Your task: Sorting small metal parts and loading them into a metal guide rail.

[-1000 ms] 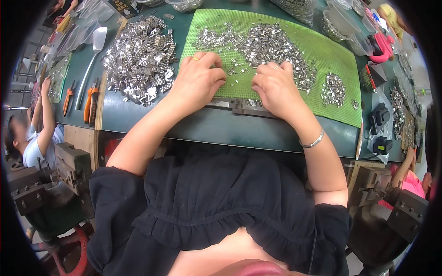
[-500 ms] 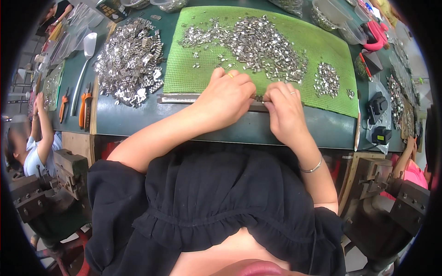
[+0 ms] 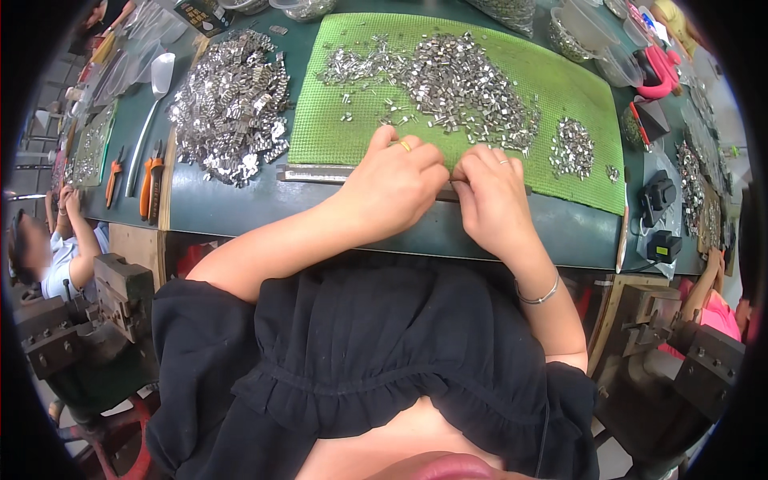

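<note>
Green textured matting (image 3: 320,134) is spread over a dark green counter (image 3: 544,230), and along its near edge a long, narrow grey metal bar (image 3: 312,173) is laid, its middle covered from view. Over that bar the left hand (image 3: 398,184), on which a gold-coloured ring (image 3: 405,146) is worn, and the right hand (image 3: 490,196) are held close together, fingers curled inward; whether anything is pinched by either cannot be told, as the fingertips are mostly hidden. Beyond them, a broad heap of small silver metal pieces (image 3: 460,80) is scattered on the matting, with a smaller silver cluster (image 3: 573,149) set apart to its right. At the left, a large pile of ridged silver metal pieces (image 3: 228,108) is heaped beside a long-handled metal scoop (image 3: 142,132) and orange-handled pliers (image 3: 155,182).
</note>
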`<action>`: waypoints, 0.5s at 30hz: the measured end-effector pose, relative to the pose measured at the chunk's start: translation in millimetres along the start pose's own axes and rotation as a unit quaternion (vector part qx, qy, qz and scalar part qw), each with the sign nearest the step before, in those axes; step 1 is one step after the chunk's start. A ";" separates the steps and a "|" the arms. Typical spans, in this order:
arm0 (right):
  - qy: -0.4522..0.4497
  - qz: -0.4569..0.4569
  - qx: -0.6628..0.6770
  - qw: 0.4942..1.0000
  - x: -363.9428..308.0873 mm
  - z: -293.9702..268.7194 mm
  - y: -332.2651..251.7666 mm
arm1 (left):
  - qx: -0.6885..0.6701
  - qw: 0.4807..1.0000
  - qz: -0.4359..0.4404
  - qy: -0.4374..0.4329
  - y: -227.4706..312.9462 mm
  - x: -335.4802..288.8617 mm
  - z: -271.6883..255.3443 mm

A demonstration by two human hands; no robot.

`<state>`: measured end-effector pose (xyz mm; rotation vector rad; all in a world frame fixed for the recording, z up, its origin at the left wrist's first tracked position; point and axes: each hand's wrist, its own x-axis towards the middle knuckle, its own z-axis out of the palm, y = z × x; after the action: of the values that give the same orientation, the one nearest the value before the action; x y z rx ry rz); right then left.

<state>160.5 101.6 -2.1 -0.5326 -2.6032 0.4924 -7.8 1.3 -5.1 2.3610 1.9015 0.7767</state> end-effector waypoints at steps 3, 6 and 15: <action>-0.054 0.051 0.057 0.996 8.5 -9.6 3.8 | 0.077 0.995 0.056 -0.018 3.7 -6.6 -11.4; -0.076 0.031 0.085 0.993 27.2 -13.7 8.9 | 0.011 1.000 0.005 0.025 -1.1 -10.8 -21.7; -0.034 -0.094 -0.158 0.982 87.8 30.1 9.7 | 0.059 0.991 -0.122 0.007 -47.8 -16.8 -47.6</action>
<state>75.8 141.0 -1.5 -0.3660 -2.7790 0.0347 -72.0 -15.6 15.6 2.1287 2.2430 0.6815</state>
